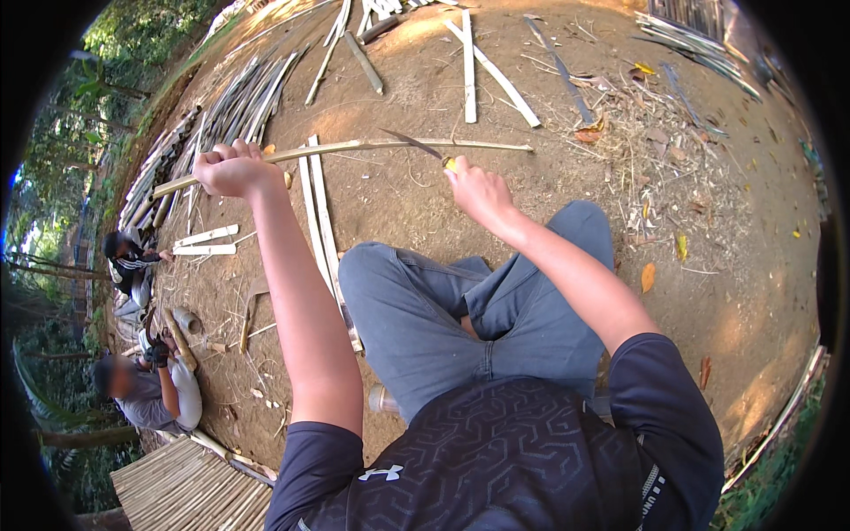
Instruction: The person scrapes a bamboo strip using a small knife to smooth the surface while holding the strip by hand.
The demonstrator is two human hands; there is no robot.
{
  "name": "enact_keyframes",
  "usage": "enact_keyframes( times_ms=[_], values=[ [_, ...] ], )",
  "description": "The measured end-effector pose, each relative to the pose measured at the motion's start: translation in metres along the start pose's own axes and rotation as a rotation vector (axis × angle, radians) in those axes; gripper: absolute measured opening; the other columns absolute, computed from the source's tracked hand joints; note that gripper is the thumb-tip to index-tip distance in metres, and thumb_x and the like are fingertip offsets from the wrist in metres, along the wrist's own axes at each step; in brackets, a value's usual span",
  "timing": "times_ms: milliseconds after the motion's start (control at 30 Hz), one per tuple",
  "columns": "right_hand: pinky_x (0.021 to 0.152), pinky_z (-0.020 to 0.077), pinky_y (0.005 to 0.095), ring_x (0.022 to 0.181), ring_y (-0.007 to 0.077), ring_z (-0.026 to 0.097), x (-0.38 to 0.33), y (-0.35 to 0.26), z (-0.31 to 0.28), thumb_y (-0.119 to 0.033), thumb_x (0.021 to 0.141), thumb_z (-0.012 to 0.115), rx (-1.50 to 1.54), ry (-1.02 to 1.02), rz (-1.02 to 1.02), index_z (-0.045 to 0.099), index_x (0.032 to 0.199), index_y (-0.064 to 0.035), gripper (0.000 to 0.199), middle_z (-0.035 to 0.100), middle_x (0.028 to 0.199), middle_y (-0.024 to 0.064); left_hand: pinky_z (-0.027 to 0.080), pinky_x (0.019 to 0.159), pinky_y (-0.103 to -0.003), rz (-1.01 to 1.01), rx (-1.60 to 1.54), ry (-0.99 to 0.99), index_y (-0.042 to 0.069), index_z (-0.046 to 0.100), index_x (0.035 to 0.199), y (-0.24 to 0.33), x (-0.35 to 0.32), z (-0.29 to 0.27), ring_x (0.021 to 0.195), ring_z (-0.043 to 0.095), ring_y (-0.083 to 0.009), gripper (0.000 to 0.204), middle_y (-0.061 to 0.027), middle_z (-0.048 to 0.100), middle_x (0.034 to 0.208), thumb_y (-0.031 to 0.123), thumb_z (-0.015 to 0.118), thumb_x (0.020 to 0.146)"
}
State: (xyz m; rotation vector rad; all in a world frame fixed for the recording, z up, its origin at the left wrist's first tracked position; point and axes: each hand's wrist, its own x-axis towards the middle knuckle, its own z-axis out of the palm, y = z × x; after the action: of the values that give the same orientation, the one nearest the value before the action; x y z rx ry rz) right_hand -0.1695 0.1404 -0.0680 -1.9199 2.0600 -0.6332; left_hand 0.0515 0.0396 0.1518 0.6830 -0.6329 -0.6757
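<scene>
My left hand (232, 170) is closed around a long, thin bamboo pole (328, 149), near its left end. The pole stretches out in front of me to the right, past my knees. A knife (409, 140) with a dark blade and a yellow handle is in my right hand (479, 188), fingers wrapped round the handle. Its blade points left and lies by the pole; whether it touches the pole I cannot tell. I sit on the bare ground with my legs bent.
Two pale split strips (318, 203) lie beside my left knee. A large stack of bamboo poles (252, 99) lies at the far left. Two crossed strips (469, 71) lie ahead. Two people (142, 389) sit at the left. A slatted bamboo panel (190, 487) is at lower left.
</scene>
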Motion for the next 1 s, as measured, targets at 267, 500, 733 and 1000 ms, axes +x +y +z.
enact_keyframes(
  times_ms=[267, 500, 733, 1000],
  values=[
    [0.062, 0.0588, 0.0450, 0.075, 0.0325, 0.073, 0.024, 0.056, 0.055, -0.033, 0.104, 0.043, -0.137, 0.041, 0.368, 0.054, 0.105, 0.0008, 0.035, 0.072, 0.081, 0.0174, 0.010, 0.048, -0.031, -0.011, -0.004, 0.003, 0.018, 0.016, 0.066, -0.002, -0.007, 0.016, 0.050, 0.010, -0.0114, 0.027, 0.0047, 0.017, 0.054, 0.019, 0.031, 0.088],
    [0.035, 0.0250, 0.0242, 0.041, 0.0039, 0.025, 0.040, 0.106, 0.010, -0.049, 0.105, 0.028, 1.167, -0.674, 0.613, 0.049, 0.101, -0.0093, 0.045, 0.045, 0.067, -0.0050, 0.009, 0.048, -0.031, -0.022, -0.007, 0.051, 0.018, 0.015, 0.064, -0.005, 0.006, -0.010, 0.049, 0.010, -0.0109, 0.030, 0.0049, 0.018, 0.052, 0.019, 0.030, 0.090],
    [0.050, 0.0519, 0.0444, 0.054, 0.0273, 0.065, 0.017, 0.076, 0.035, -0.045, 0.105, 0.036, 0.156, 0.032, 0.156, 0.052, 0.100, -0.0006, 0.047, 0.065, 0.071, 0.0157, 0.009, 0.047, -0.031, -0.028, -0.006, 0.001, 0.018, 0.015, 0.064, -0.006, -0.006, 0.010, 0.049, 0.010, -0.0113, 0.030, 0.0043, 0.018, 0.052, 0.020, 0.030, 0.090],
    [0.058, 0.0581, 0.0454, 0.070, 0.0328, 0.073, 0.016, 0.085, 0.065, -0.035, 0.104, 0.042, -0.079, 0.163, 0.314, 0.052, 0.100, -0.0017, 0.035, 0.071, 0.074, 0.0186, 0.012, 0.047, -0.030, -0.037, 0.030, 0.023, 0.017, 0.015, 0.066, -0.013, 0.005, 0.013, 0.049, 0.013, -0.0119, 0.028, 0.0039, 0.017, 0.054, 0.020, 0.030, 0.090]
  ],
)
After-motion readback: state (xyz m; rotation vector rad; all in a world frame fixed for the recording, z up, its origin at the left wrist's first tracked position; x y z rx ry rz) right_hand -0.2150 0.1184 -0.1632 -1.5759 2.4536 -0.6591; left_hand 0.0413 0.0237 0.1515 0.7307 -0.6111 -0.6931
